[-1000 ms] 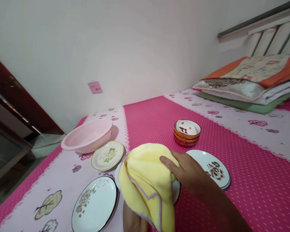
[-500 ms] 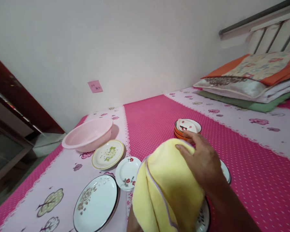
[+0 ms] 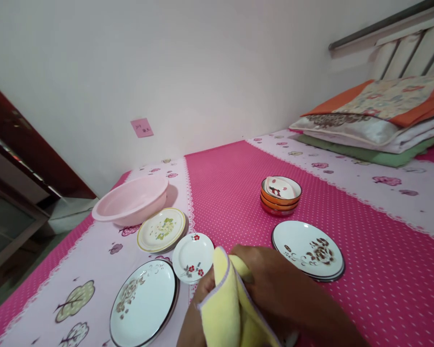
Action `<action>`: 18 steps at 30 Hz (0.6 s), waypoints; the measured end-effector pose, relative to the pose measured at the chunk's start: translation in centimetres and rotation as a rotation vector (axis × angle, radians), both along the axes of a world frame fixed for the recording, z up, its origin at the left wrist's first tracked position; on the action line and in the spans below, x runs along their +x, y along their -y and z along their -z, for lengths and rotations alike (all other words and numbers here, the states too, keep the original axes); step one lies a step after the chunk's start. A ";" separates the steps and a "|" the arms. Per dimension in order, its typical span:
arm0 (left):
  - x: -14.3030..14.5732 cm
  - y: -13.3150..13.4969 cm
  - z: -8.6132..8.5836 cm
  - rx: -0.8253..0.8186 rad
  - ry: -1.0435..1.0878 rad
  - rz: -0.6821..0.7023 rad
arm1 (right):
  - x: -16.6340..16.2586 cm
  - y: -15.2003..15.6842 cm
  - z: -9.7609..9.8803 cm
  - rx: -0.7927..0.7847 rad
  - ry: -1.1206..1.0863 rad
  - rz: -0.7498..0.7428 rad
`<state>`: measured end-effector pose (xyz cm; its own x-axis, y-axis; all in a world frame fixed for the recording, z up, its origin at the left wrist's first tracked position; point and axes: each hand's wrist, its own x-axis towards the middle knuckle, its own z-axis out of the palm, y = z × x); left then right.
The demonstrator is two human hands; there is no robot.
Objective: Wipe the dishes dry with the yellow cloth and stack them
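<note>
A yellow cloth (image 3: 222, 308) with a purple edge is bunched between my two hands at the bottom centre. My right hand (image 3: 265, 279) is closed around its upper folds. On the other side, my left hand (image 3: 202, 294) is closed at the cloth's edge, its fingers partly hidden by the fabric. A small white, glossy piece peeks out under my right wrist, with the rest of it covered. Just left of my left hand lies a small white plate (image 3: 192, 256) with red flowers. Beyond my right forearm is a stack of white plates (image 3: 307, 248) with a brown flower.
A pink basin (image 3: 130, 197) sits at the left, beside yellow-rimmed plates (image 3: 162, 230). Dark-rimmed plates (image 3: 144, 301) lie at front left. Stacked orange bowls (image 3: 280, 196) stand at centre right. Folded bedding (image 3: 376, 113) is piled at the back right against the wall.
My right hand has moved down and left and closed on the cloth, which was spread wide before and is now bunched. The bowls and right plate stack are now uncovered.
</note>
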<state>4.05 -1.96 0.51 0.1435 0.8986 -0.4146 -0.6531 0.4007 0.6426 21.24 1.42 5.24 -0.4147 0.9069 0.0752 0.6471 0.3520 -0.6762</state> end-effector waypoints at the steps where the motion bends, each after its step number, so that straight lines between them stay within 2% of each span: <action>1: -0.1 0.2 -0.4 0.042 -0.028 0.020 | -0.2 0.0 -0.2 -0.020 0.000 -0.012; 4: -0.1 0.6 -1.4 0.162 -0.132 0.045 | -0.5 -0.3 -0.6 -0.049 -0.042 -0.097; 7: -0.3 0.7 -1.7 0.130 -0.209 -0.024 | -0.4 -0.9 -0.4 -0.116 -0.131 -0.177; 10: -0.9 0.5 -1.2 0.063 -0.268 -0.048 | -0.2 -1.8 0.1 -0.158 -0.221 -0.211; 14: -1.8 0.0 -0.2 0.110 -0.175 -0.080 | 0.0 -2.9 1.3 -0.109 -0.360 -0.223; 18: -2.4 -0.4 0.3 0.090 -0.124 -0.258 | -0.1 -3.6 2.0 -0.282 -0.508 -0.171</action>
<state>1.67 -1.59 0.20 -0.1417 0.9328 -0.3315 -0.6401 0.1690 0.7494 21.18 4.97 3.20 -0.5314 0.8444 0.0681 0.1687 0.1842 -0.9683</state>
